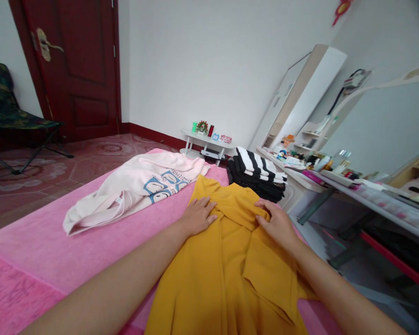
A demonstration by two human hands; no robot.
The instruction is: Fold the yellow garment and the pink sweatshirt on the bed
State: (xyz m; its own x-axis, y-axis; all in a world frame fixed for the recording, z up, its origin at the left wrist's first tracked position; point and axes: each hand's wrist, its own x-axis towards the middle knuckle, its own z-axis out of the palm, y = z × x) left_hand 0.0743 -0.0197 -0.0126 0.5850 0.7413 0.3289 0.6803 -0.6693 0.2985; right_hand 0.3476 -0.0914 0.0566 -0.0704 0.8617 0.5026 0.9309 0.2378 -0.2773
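A mustard-yellow garment [209, 270], perhaps a long coat or dress, is spread over the pink bed cover [101, 251] in front of me. Its collar end points away, and one wide sleeve [270, 272] lies folded across its right side. My left hand [198, 216] rests on the upper left part of the cloth, fingers stretched out. At the upper right edge, my right hand [274, 221] pinches the yellow fabric between thumb and fingers. To the left lies a loosely spread pale pink top [136, 186] with a blue cartoon print.
Folded dark clothes [256, 184] topped by a black-and-white striped garment [260, 166] are stacked beyond my right hand. A cluttered dressing table [338, 179] stands on the right. By the far wall is a small white stand [209, 139]; a camouflage folding chair [17, 118] is at left.
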